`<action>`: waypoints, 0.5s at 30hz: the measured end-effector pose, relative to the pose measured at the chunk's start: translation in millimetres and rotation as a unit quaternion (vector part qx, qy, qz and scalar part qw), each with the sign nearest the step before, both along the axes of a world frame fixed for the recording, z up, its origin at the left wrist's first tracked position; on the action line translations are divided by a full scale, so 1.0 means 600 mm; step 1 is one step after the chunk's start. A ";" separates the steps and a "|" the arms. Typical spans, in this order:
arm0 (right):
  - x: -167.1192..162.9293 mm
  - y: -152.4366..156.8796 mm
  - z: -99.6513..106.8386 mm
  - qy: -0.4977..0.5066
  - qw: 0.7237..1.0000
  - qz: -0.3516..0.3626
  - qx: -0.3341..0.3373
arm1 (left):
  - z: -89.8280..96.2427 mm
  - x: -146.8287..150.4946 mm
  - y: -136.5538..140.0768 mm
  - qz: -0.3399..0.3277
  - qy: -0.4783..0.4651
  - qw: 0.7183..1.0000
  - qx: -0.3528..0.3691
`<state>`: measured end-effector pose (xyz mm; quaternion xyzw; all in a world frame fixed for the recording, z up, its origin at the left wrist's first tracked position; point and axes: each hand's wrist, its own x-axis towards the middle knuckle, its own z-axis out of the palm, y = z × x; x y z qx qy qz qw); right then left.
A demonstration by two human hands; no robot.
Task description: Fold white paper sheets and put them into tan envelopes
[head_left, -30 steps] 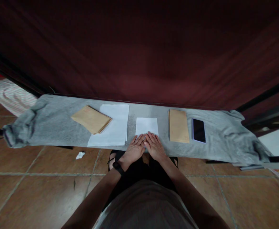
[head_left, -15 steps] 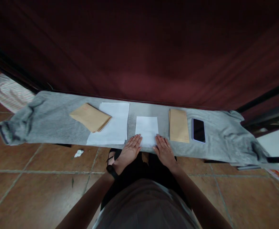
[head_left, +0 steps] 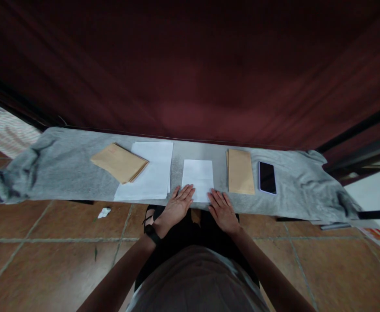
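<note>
A small white sheet of paper (head_left: 198, 175), which looks folded, lies in front of me on the grey cloth (head_left: 69, 169). My left hand (head_left: 178, 203) rests flat over its lower left edge, fingers stretched out. At its lower right corner lies my right hand (head_left: 222, 210), also flat with the fingers spread a little. Left of it is a stack of larger white paper (head_left: 157, 173), partly covered by a tilted pile of brown envelopes (head_left: 118, 162). More brown envelopes (head_left: 241, 171) lie to the right of the small sheet.
A phone (head_left: 267, 177) with a dark screen lies right of the envelopes. The cloth covers a narrow bench against a dark red curtain (head_left: 190, 86). Crumpled white paper (head_left: 104, 212) is on the tiled floor (head_left: 53, 260). A white board (head_left: 373, 193) stands low at the far right.
The whole view has shifted slightly, with things appearing a little further left. My right hand has slid slightly down toward the sheet's lower corner; the left hand stays on the paper.
</note>
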<state>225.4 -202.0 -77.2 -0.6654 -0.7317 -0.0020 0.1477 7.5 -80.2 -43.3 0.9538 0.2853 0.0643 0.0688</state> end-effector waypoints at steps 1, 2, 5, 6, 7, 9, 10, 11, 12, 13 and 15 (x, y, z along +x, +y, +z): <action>0.000 0.000 -0.001 0.001 1.000 0.000 0.002 | 0.003 0.005 -0.001 0.000 -0.004 1.000 0.000; 0.000 0.000 -0.003 0.001 1.000 -0.001 0.005 | 0.005 0.013 -0.004 -0.003 -0.010 1.000 -0.001; -0.001 -0.002 -0.008 -0.001 1.000 -0.001 0.017 | 0.004 0.056 -0.020 -0.033 -0.030 0.999 -0.007; -0.001 -0.003 -0.009 -0.001 1.000 -0.001 0.021 | 0.001 0.071 -0.026 -0.040 -0.034 0.999 -0.008; -0.001 -0.003 -0.011 -0.003 1.000 0.000 0.025 | -0.004 0.084 -0.031 -0.046 -0.035 0.998 -0.009; -0.001 -0.004 -0.012 -0.007 1.000 0.003 0.029 | -0.013 0.098 -0.037 -0.038 -0.036 0.999 -0.005; 0.000 -0.004 -0.012 -0.010 1.000 0.005 0.029 | -0.018 0.098 -0.038 -0.033 -0.035 0.999 -0.002; 0.000 -0.003 -0.011 -0.013 1.000 0.007 0.026 | -0.022 0.093 -0.038 -0.027 -0.032 0.999 0.002; 0.001 -0.003 -0.011 -0.015 1.000 0.007 0.023 | -0.025 0.085 -0.036 -0.023 -0.028 0.999 0.005; 0.002 -0.004 -0.011 -0.016 1.000 0.007 0.020 | -0.027 0.073 -0.034 -0.019 -0.023 1.000 0.009; 0.003 -0.004 -0.010 -0.014 1.000 0.004 0.015 | -0.027 0.045 -0.027 -0.005 -0.013 1.000 0.019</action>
